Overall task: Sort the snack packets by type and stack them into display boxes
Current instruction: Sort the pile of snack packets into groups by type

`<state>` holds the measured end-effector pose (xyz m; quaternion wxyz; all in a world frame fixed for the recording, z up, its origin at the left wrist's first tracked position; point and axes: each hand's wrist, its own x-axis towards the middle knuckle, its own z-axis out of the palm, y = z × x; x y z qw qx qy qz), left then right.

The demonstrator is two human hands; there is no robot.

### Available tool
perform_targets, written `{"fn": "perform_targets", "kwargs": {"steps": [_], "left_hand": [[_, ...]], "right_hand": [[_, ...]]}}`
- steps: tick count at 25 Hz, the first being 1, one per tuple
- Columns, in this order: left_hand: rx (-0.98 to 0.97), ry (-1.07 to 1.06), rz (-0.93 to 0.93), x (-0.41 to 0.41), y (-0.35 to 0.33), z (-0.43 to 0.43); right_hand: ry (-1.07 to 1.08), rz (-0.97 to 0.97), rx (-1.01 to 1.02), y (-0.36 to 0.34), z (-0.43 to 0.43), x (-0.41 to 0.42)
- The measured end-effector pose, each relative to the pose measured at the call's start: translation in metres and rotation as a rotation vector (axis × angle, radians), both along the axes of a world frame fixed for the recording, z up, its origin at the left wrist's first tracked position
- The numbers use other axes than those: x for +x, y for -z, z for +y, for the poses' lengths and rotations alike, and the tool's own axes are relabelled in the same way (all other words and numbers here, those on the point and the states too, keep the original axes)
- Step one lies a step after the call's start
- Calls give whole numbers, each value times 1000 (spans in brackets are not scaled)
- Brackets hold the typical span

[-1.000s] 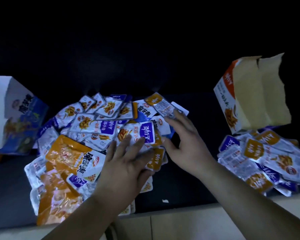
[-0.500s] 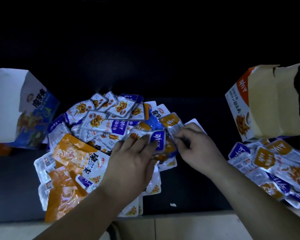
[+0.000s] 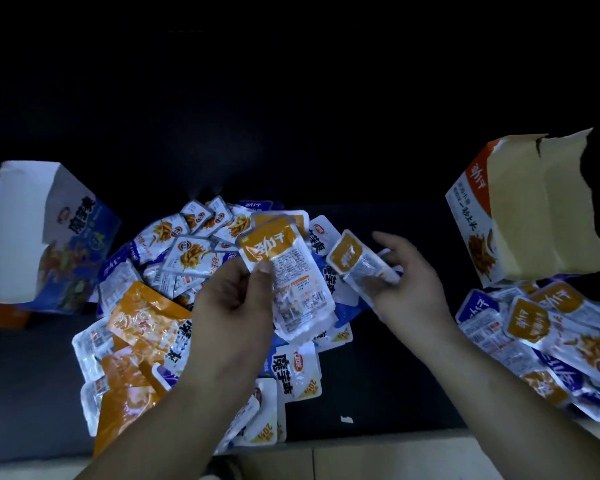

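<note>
A big heap of mixed snack packets (image 3: pixel 174 258) lies on the dark table, in orange, purple and blue-white kinds. My left hand (image 3: pixel 232 306) pinches an orange-topped packet (image 3: pixel 291 282), lifted above the heap with its printed back up. My right hand (image 3: pixel 409 282) holds a second orange-topped packet (image 3: pixel 357 265) just right of the first. A smaller sorted pile of orange and purple packets (image 3: pixel 541 337) lies at the right. An orange display box (image 3: pixel 527 209) stands open behind that pile. A blue display box (image 3: pixel 49 237) stands at the far left.
Large orange pouches (image 3: pixel 142 320) lie at the heap's front left. A pale ledge (image 3: pixel 361 459) runs along the table's near edge. A small white scrap (image 3: pixel 347 419) lies on the dark surface (image 3: pixel 388 375) between the piles. The background is black.
Both hands came up off the heap, each lifting an orange-topped packet. Earlier they lay flat on the pile, fingers picking at packets.
</note>
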<state>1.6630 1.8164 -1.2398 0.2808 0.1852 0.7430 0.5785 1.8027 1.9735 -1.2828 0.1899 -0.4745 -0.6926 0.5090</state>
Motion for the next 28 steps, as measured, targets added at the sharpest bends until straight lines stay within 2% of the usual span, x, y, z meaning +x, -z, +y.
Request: {"fn": "perform_targets", "kwargs": {"steps": [3,6,7,9,11,13,17,21,23,26,28], "left_hand": [[-44,30,-181,6,11,3],[-48,120,-392,26,18,15],[-42,162,-433,34,16,22],[-10,155,-431,49,17,35],[1,116,-334,61,21,47],[35,84,-306,71,23,54],[38,119,-505,84,26,61],[-39,76,-421,83,37,62],[-61,66,-447,85,39,65],[-99,182,-563,99,37,71],[-80,259,-546,107,36,80]], "right_hand": [[162,139,-165,-14,-4,11],[176,254,-434,-25,-11,19],[150,290,-527,-28,-12,22],[109,352,-582,-34,-11,34],[95,400,-554,-37,-5,51],[16,343,-506,-36,-3,66],[98,190,-404,-27,0,89],[145,110,-318,-26,12,106],[140,67,-266,-26,14,109],[55,6,-213,-29,15,103],[-2,-68,-115,-28,27,94]]}}
